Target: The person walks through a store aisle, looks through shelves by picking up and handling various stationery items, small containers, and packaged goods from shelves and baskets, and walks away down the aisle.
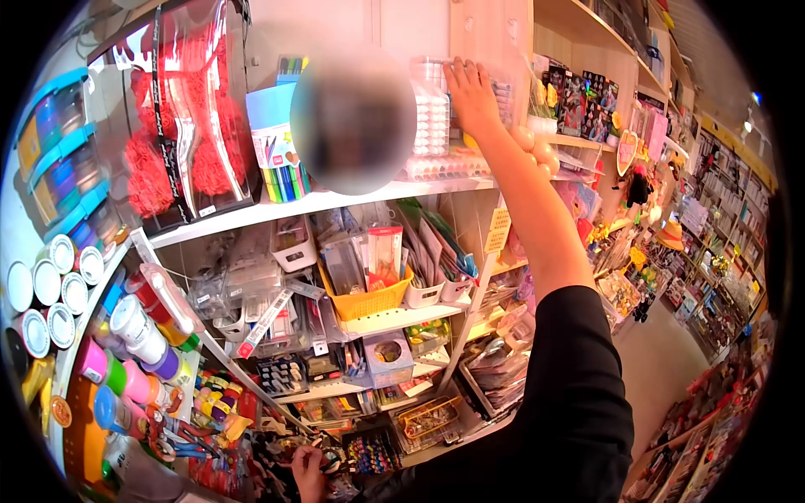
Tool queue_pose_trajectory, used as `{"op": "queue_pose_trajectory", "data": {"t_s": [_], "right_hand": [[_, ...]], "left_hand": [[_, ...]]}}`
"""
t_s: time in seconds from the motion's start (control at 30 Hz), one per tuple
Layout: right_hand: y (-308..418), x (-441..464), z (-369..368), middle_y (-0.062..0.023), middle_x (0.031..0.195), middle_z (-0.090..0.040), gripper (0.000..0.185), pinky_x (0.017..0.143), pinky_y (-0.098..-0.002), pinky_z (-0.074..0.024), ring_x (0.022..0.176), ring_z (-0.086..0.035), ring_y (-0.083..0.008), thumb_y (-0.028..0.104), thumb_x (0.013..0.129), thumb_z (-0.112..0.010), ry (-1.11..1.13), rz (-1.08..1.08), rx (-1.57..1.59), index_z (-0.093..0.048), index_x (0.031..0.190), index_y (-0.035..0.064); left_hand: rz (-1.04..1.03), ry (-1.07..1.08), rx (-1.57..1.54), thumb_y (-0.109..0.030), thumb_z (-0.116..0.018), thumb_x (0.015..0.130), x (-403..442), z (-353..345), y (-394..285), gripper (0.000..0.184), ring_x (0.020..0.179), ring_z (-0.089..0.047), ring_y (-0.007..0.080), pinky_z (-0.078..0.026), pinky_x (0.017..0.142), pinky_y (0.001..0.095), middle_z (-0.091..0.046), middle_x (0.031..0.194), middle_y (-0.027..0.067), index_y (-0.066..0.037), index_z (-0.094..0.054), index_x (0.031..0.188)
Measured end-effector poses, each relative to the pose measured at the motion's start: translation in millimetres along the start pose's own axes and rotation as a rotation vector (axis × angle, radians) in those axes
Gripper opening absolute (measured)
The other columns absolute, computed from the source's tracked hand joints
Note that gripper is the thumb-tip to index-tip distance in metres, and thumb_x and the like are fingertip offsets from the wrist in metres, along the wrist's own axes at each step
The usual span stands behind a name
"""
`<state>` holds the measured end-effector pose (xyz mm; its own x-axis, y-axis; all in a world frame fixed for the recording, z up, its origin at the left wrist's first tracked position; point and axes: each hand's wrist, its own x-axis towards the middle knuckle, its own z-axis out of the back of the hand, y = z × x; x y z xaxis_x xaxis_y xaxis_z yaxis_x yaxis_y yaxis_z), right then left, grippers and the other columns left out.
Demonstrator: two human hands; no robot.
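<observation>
A craft shop, it seems: mid-frame shelves (226,223) packed with baskets (369,305) and pens (285,183), tubs (132,324) at left, an aisle (658,348) beside stocked racks (725,222) at right.

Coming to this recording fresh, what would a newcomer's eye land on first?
Most likely the bright red ruffled material in a clear, black-edged case, at the upper left on the white shelf. Next, perhaps, the right hand, up at the stacked clear packs farther right. Below that shelf, the yellow basket stands out near the middle of the picture.
</observation>
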<state>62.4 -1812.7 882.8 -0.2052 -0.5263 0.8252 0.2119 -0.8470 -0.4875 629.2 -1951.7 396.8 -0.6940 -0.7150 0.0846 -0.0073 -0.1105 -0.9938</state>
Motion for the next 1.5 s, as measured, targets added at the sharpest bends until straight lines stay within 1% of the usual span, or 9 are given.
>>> {"op": "queue_pose_trajectory", "data": {"t_s": [0.13, 0.4, 0.53, 0.6, 0.7, 0.93, 1.2, 1.43, 1.5], "right_hand": [[4.7, 7.6, -28.7, -0.0149, 0.147, -0.041, 0.099, 0.114, -0.0447, -0.0275, 0.133, -0.04, -0.0315, 0.024, 0.063, -0.083, -0.138, -0.014, -0.091, -0.034, 0.147, 0.0056], [9.2, 11.4, -31.6, -0.0118, 0.142, -0.046, 0.064, 0.11, -0.0439, -0.0314, 0.123, -0.046, -0.0291, 0.014, 0.082, -0.063, -0.197, -0.006, -0.165, -0.041, 0.142, 0.0057], [5.6, 9.8, -33.8, -0.0119, 0.142, -0.045, 0.066, 0.111, -0.0448, -0.0302, 0.126, -0.045, -0.0296, 0.014, 0.081, -0.064, -0.227, -0.017, -0.07, -0.04, 0.143, 0.0059], [-0.2, 6.2, -25.8, -0.0131, 0.143, -0.044, 0.074, 0.114, -0.0463, -0.0276, 0.129, -0.043, -0.0311, 0.018, 0.078, -0.07, -0.181, 0.021, -0.073, -0.038, 0.144, 0.0063], [-11.1, 1.2, -6.1, -0.0168, 0.148, -0.038, 0.097, 0.117, -0.0493, -0.0238, 0.136, -0.036, -0.0347, 0.026, 0.067, -0.081, -0.071, -0.022, 0.133, -0.031, 0.148, 0.0084], [-34.5, -4.4, 1.8, -0.0162, 0.141, -0.043, 0.091, 0.114, -0.0504, -0.0264, 0.133, -0.039, -0.0344, 0.032, 0.068, -0.082, -0.157, -0.061, 0.201, -0.038, 0.144, 0.0095], [-40.3, -5.0, -11.0, -0.0116, 0.116, -0.057, 0.055, 0.095, -0.046, -0.0445, 0.109, -0.055, -0.0303, 0.028, 0.076, -0.073, -0.146, -0.079, 0.258, -0.056, 0.125, 0.0088], [-42.2, 9.7, -11.3, -0.013, 0.113, -0.058, 0.04, 0.087, -0.0431, -0.0516, 0.104, -0.057, -0.034, 0.024, 0.077, -0.072, -0.158, -0.188, 0.329, -0.059, 0.111, 0.0064], [-40.6, 12.8, -2.7, -0.0141, 0.111, -0.059, 0.038, 0.086, -0.0442, -0.0526, 0.1, -0.059, -0.0367, 0.023, 0.077, -0.072, -0.072, -0.294, 0.441, -0.059, 0.109, 0.0071]], "left_hand": [[-0.112, -0.111, 0.033, -0.03, -0.057, 0.1, -1.5, -9.1, -11.7, 0.022, 0.057, -0.034, 0.0096, -0.03, 0.054, 0.032, -0.043, 0.069, -0.0013, -0.008, -0.058, 0.096], [0.102, -0.056, -0.139, -0.027, -0.058, 0.1, -7.2, -4.6, -15.5, 0.017, 0.045, -0.026, 0.0098, -0.022, 0.044, 0.0313, -0.038, 0.062, -0.0006, -0.012, -0.057, 0.093], [0.279, -0.049, -0.206, -0.026, -0.057, 0.101, -5.2, -8.8, -27.7, 0.018, 0.052, -0.033, 0.0118, -0.03, 0.05, 0.0316, -0.041, 0.066, 0.0012, -0.009, -0.057, 0.096], [0.295, -0.202, -0.231, -0.011, -0.056, 0.095, 3.2, -13.2, -21.8, 0.015, 0.064, -0.047, 0.0146, -0.039, 0.064, 0.0302, -0.05, 0.069, 0.005, -0.003, -0.05, 0.083], [0.246, -0.183, -0.223, -0.011, -0.057, 0.095, 3.9, -10.8, -26.5, 0.016, 0.064, -0.048, 0.0141, -0.04, 0.063, 0.0297, -0.05, 0.068, 0.0048, -0.004, -0.05, 0.082], [0.245, -0.194, -0.189, -0.012, -0.057, 0.096, 5.2, -7.1, -24.3, 0.018, 0.064, -0.048, 0.014, -0.041, 0.064, 0.0293, -0.051, 0.069, 0.0047, -0.004, -0.05, 0.082], [0.228, -0.124, -0.139, -0.016, -0.052, 0.1, 10.0, -8.5, -31.0, 0.021, 0.068, -0.048, 0.0147, -0.041, 0.068, 0.032, -0.048, 0.073, 0.005, -0.005, -0.047, 0.082], [0.218, -0.176, -0.227, -0.013, -0.054, 0.098, 8.1, -9.6, -27.6, 0.019, 0.066, -0.047, 0.0144, -0.04, 0.067, 0.0308, -0.048, 0.071, 0.005, -0.005, -0.048, 0.082], [-0.1, -0.068, 0.023, -0.037, -0.055, 0.101, 2.7, -7.4, -39.7, 0.032, 0.065, -0.038, 0.0148, -0.036, 0.061, 0.0326, -0.043, 0.075, 0.0031, -0.005, -0.056, 0.098]]}}
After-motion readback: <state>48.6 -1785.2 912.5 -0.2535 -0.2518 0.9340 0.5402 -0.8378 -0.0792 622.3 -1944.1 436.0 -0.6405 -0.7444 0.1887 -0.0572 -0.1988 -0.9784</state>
